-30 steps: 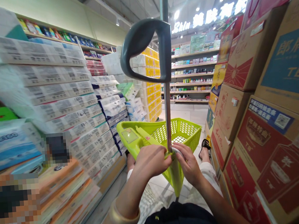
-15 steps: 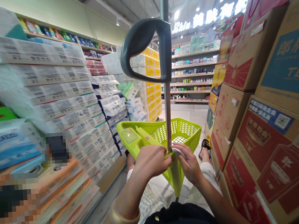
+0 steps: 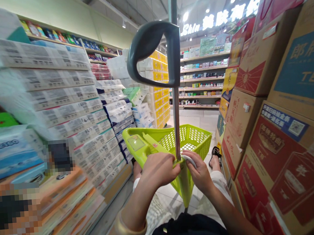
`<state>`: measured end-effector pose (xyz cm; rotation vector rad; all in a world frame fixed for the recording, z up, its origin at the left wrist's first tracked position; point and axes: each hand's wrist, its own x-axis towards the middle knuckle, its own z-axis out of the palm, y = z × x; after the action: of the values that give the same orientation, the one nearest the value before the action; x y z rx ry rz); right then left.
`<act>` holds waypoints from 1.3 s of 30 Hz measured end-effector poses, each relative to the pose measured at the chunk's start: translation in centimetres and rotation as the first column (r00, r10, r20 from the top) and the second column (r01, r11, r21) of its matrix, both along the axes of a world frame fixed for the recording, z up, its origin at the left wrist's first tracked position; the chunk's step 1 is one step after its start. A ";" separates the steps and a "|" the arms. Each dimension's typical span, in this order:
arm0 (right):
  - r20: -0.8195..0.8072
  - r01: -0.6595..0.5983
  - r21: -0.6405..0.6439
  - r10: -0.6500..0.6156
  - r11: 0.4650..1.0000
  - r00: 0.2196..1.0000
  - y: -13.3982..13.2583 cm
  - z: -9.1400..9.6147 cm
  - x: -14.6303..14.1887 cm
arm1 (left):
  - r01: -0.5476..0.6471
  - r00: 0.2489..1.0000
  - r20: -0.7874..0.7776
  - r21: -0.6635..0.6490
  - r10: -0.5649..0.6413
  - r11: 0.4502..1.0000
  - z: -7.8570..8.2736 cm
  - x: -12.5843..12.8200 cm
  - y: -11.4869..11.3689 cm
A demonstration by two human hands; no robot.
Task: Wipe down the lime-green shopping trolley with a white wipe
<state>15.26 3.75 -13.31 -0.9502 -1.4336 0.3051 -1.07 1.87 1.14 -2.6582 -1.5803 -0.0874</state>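
Well, the head view looks down a narrow shop aisle, straight along a metal pole (image 3: 176,123) topped by a curved grey handle (image 3: 173,54). The pole rises from a lime-green plastic shopping basket (image 3: 191,138), which sits low in front of the person's lap, its mesh side facing forward. Both hands are at the foot of the pole, close together but on either side of it. The left hand (image 3: 161,169) is clamped over the basket's green rim, and a cream-gold bangle (image 3: 129,226) circles that wrist. The right hand (image 3: 201,173) curls around a white curved piece (image 3: 189,161) just beside the pole; exactly how that piece joins the basket is hard to tell.

Below the basket, a dark garment (image 3: 185,233) fills the bottom edge, a pale trouser leg (image 3: 220,185) runs down on the right, and a black sandal (image 3: 215,152) rests on the tile floor (image 3: 197,119). To the left stand tall stacks of wrapped toilet-paper packs (image 3: 62,92), some hidden by pixelated patches. To the right, brown and red printed cartons (image 3: 283,165) tower close by. Farther off are yellow-labelled stacks (image 3: 160,84), then store shelves (image 3: 203,86) of small products, under a lit "Skin" sign (image 3: 220,18) — its other characters are in Chinese.
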 end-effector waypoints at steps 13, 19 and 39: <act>-0.003 0.009 -0.009 -0.009 1.000 1.000 -0.1 -0.3 -0.4 | 0.005 1.000 0.007 0.006 -0.005 1.000 -0.1 -0.1 -0.1; 0.012 -0.010 0.002 0.010 1.000 1.000 -0.4 -0.1 -0.4 | 0.000 1.000 0.010 0.011 0.000 1.000 0.1 -0.2 -0.2; 0.012 0.016 -0.015 -0.015 1.000 1.000 0.5 -0.7 0.1 | -0.001 1.000 0.014 0.003 0.001 1.000 -0.1 -0.2 -0.1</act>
<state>15.32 4.28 -13.98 -0.9766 -1.4362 0.2997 -1.27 1.78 1.04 -2.6596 -1.5845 -0.1083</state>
